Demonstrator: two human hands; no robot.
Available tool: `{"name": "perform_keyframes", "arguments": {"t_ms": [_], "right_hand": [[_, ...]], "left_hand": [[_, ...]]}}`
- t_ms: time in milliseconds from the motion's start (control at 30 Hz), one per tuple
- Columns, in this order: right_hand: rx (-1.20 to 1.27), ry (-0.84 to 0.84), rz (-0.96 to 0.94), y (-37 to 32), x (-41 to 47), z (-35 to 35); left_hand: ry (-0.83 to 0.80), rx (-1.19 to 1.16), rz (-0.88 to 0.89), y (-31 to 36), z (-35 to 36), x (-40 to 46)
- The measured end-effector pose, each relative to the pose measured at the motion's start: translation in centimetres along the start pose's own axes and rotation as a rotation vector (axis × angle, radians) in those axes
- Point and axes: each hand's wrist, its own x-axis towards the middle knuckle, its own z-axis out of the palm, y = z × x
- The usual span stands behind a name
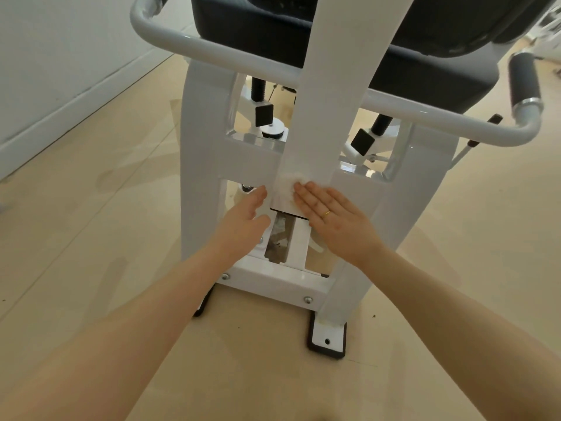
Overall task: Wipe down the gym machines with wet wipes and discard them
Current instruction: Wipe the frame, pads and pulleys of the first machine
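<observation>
Both forearms come in from the bottom edge, nearest the lens, so that's where things get picked up. At the far end, the right hand [334, 220] is laid flat with straight fingers, and the wet wipe [285, 189] is pressed under its fingertips against the white center post [328, 117] of the gym machine [200, 165]. Nothing is being gripped there, just pushed on, probably so the cloth stays spread out and more paint gets covered per pass.

The left hand [246, 217] is kept just left of the wipe, fingers relaxed and holding nothing, close to the post's edge; whether it's actually touching can't be told. Looks like it's parked there for balance.

The wipe is bunched into a rough pad, so no clear long axis can be made out. The post itself runs up and away from the hands toward the dark seat pad [258, 22], so strokes along that line would make sense.
</observation>
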Motion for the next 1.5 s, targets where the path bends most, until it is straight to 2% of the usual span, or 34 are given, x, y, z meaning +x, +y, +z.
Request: {"name": "perform_keyframes", "arguments": {"t_ms": [133, 300, 433, 633, 733, 933, 1067, 1233, 1333, 1500], "right_hand": [[-0.002, -0.032, -0.145, 1.2, 2.9, -0.4], [-0.015, -0.049, -0.052, 6.5, 6.9, -2.8], [-0.094, -0.054, 0.021, 10.2, 8.7, -5.1], [-0.304, 0.126, 0.021, 14.6, 10.0, -8.5], [-0.317, 0.188, 0.072, 14.3, 9.9, -8.4], [-0.078, -0.043, -0.017, 10.6, 8.5, -5.0], [-0.044, -0.052, -0.124, 9.7, 8.3, -4.6], [-0.313, 0.051, -0.235, 15.3, 9.9, -7.8], [-0.538, -0.063, -0.336, 18.2, 10.4, -10.8], [-0.644, -0.145, -0.397, 19.8, 12.2, -17.0]], "left_hand": [[-0.002, 0.13, 0.081, 1.5, -0.7, 0.5], [0.084, 0.092, 0.103, 4.5, -2.7, 0.6], [0.058, 0.166, 0.141, 6.9, -4.0, 0.7], [0.025, 0.262, 0.275, 10.3, -5.1, 1.2], [0.042, 0.238, 0.282, 10.4, -5.1, 1.7], [0.034, 0.248, 0.252, 10.3, -4.6, 2.0], [0.034, 0.242, 0.302, 10.9, -4.7, 2.0], [0.047, 0.292, 0.267, 13.8, -6.1, 0.8], [0.042, 0.322, 0.23, 17.0, -7.8, -0.6], [0.005, 0.428, 0.195, 23.0, -10.9, -3.8]]}}
